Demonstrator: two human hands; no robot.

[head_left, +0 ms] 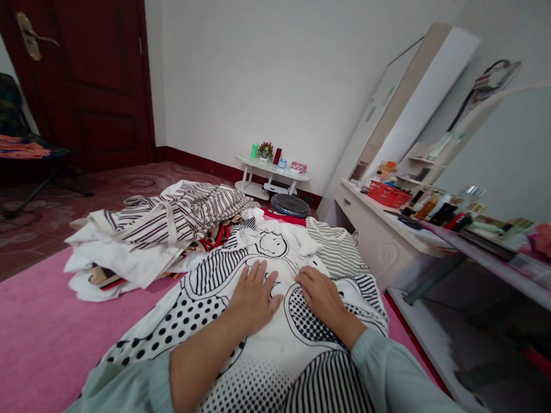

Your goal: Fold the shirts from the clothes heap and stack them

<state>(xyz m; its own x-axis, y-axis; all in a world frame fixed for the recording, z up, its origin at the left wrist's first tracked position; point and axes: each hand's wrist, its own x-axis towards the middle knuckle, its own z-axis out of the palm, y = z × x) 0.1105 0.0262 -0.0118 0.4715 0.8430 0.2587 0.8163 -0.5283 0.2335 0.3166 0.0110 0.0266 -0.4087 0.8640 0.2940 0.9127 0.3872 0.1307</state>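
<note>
From left to right, we see a folding chair (1,103), a dark red door (86,67), a white wall (246,63), a low white stand (245,160) and a dressing table (370,236). Our work surface is pink (19,341).

Its left edge borders the tiled floor (110,191); bare pink fabric gives us open room there, in front of the clothes pile (163,225). The printed garment (257,372) lies spread face up across the middle, touching the pile. On its far right sits a striped top (335,250); the surface's right edge runs close beside the dressing table.

We rest our left hand (252,301) palm down on the garment, fingers extended, thumb spread, grip wide. Our right hand (321,298) rests on it also, fingers together and slightly bent; we cannot tell whether they pinch cloth. Both forearms reach forward, angled inward.
</note>
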